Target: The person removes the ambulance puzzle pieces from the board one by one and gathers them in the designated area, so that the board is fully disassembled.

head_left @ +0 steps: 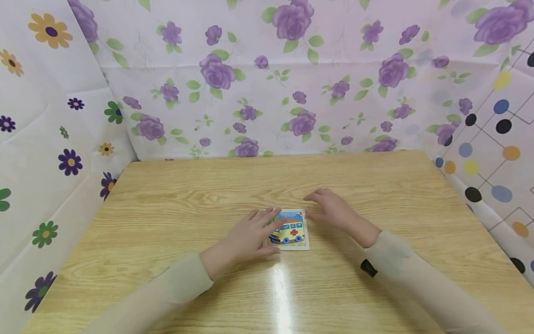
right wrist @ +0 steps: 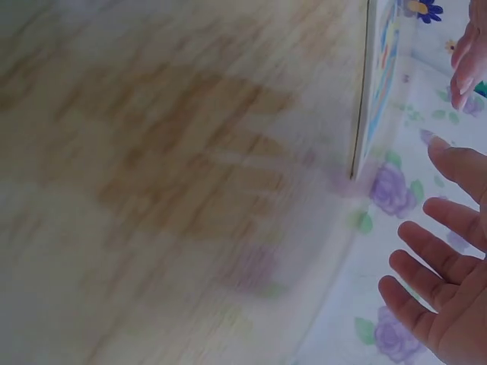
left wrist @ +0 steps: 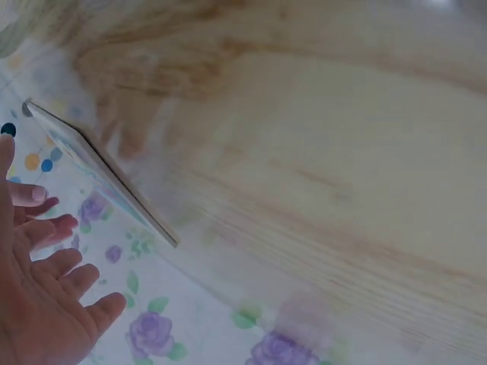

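Observation:
A small square picture board point(head_left: 297, 243) with a white border lies flat on the wooden table, showing a yellow ambulance with a red cross and blue wheels. My left hand point(head_left: 249, 235) hovers over its left side with fingers spread, covering part of the picture. Just off the board's right edge is my right hand point(head_left: 333, 211), its fingers loosely bent and holding nothing. The left wrist view has the board point(left wrist: 106, 179) nearly edge-on beside the relaxed left hand point(left wrist: 53, 296). In the right wrist view, the right hand point(right wrist: 449, 289) has its fingers apart, below the board point(right wrist: 373, 84).
The wood-grain table point(head_left: 200, 181) extends around the board on every side. Behind it hangs a cloth with purple roses point(head_left: 217, 72); patterned cloths line the left and right sides. A small black item point(head_left: 368, 268) shows under the right sleeve's cuff.

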`<action>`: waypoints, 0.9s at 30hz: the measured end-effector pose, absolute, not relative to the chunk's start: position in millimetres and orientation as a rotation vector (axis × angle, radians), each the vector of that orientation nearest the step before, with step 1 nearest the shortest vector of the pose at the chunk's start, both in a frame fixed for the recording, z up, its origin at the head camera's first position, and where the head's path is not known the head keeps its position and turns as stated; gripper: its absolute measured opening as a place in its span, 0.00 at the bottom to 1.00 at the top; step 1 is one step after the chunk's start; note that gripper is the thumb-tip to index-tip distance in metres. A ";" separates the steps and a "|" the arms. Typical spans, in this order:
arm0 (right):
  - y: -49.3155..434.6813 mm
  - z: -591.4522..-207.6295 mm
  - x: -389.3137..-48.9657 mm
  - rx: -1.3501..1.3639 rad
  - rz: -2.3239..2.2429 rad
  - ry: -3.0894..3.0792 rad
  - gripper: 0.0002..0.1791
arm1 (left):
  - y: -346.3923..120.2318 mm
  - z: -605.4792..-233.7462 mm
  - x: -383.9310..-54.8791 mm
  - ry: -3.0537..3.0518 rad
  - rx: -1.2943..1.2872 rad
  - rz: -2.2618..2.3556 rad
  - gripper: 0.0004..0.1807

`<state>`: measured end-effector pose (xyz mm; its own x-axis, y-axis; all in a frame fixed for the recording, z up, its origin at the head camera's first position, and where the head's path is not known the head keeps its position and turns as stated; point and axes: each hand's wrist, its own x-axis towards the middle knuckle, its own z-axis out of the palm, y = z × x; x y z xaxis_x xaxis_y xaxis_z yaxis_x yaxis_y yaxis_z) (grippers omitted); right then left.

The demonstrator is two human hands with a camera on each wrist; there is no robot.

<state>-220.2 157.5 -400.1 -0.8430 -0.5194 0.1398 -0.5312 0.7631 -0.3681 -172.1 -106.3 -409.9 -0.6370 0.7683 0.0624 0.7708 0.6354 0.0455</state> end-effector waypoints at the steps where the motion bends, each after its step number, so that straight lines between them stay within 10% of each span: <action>1: 156.5 -400.8 -220.6 0.886 0.624 -2.928 0.24 | -105.4 -410.9 -172.3 -2.825 -1.331 -0.111 0.41; 27: 139.5 -416.7 -234.3 1.152 0.578 -2.970 0.15 | -81.6 -424.8 -176.3 -2.899 -1.551 -0.061 0.33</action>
<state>-234.3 139.5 -416.7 -0.7428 -0.6684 0.0385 -0.6340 0.6837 -0.3612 -176.3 -81.6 -424.8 -0.5468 0.8298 -0.1115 0.8244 0.5569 0.1015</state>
